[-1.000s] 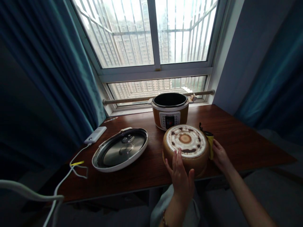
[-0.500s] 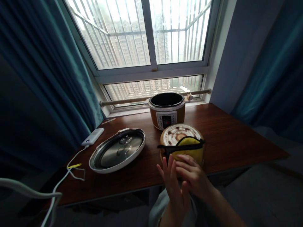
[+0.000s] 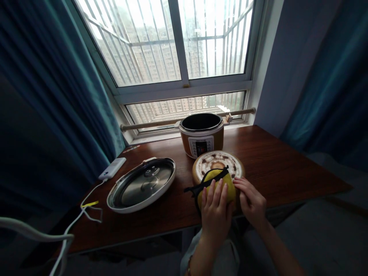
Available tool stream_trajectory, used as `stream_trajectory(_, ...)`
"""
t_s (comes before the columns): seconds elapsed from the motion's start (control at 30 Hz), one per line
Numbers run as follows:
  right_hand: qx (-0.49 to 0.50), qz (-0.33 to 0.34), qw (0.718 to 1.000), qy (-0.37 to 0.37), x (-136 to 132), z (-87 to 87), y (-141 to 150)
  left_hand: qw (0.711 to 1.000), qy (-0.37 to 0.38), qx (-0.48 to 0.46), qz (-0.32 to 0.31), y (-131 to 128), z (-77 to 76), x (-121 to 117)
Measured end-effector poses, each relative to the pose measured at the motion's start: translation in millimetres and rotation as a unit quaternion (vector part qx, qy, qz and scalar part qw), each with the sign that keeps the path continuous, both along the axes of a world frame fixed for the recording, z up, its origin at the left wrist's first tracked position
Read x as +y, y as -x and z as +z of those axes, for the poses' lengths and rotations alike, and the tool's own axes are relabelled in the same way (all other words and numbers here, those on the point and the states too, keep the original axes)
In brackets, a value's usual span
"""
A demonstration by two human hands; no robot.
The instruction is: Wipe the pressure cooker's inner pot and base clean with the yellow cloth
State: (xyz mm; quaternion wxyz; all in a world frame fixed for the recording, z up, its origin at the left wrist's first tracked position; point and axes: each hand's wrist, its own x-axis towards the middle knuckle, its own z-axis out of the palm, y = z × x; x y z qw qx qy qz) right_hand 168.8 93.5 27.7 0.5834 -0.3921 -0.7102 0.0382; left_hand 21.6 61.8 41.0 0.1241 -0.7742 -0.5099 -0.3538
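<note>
My left hand [image 3: 214, 207] lies over a yellow pouch [image 3: 231, 189] with a black zip edge, its fingers across the front and the thumb at the right side. The pouch is tilted and covers the near part of a round tan object [image 3: 217, 158] with a worn white and brown top. My right hand [image 3: 253, 201] is just right of the pouch, fingertips at the right rim of the round object. Its fingers are partly bent, the thumb apart, with nothing visible in them. Whatever the pouch contains is hidden.
Behind the round object stands an electric cooker [image 3: 214, 142] with its top uncovered. A steel-lined lid [image 3: 138, 209] lies upturned on the left of the wooden table [image 3: 287, 168]. Beyond it are a white power bank [image 3: 113, 167] and its cable [image 3: 75, 219]. A window borders the table's back.
The left hand has come from upright beside the pouch to lying over it. My right hand has left the pouch and moved right. The pouch has turned and shifted left.
</note>
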Motion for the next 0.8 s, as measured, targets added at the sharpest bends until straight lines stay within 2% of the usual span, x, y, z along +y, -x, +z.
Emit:
stream_trajectory(0.13,-0.038,0.021,0.999,-0.027,2.4,-14.7,-4.4,1.0,0.002,-0.025,0.0,13.5,-6.0,7.0)
stream_trajectory(0.23,-0.028,0.034,0.998,-0.032,3.6,-16.7,-5.8,0.991,0.023,-0.129,0.023,31.4,-12.5,17.6)
stream_trajectory(0.37,0.001,0.048,0.998,-0.029,4.0,-14.7,-5.0,0.94,0.096,-0.326,0.031,53.4,-10.7,46.7)
stream_trajectory(0.43,0.018,0.047,0.998,-0.029,3.6,-13.9,-4.1,0.914,0.15,-0.375,0.029,62.7,-3.8,70.3)
stream_trajectory(0.5,0.031,0.049,0.998,-0.026,3.3,-13.7,-3.3,0.902,0.227,-0.368,0.016,71.0,5.7,99.0)
stream_trajectory(0.67,0.05,0.054,0.996,-0.046,5.2,-16.2,-2.4,0.888,0.345,-0.301,-0.034,79.6,28.9,170.7)
stream_trajectory(0.8,0.062,0.057,0.995,-0.056,8.3,-19.0,-1.2,0.887,0.394,-0.232,-0.063,69.5,40.5,199.3)
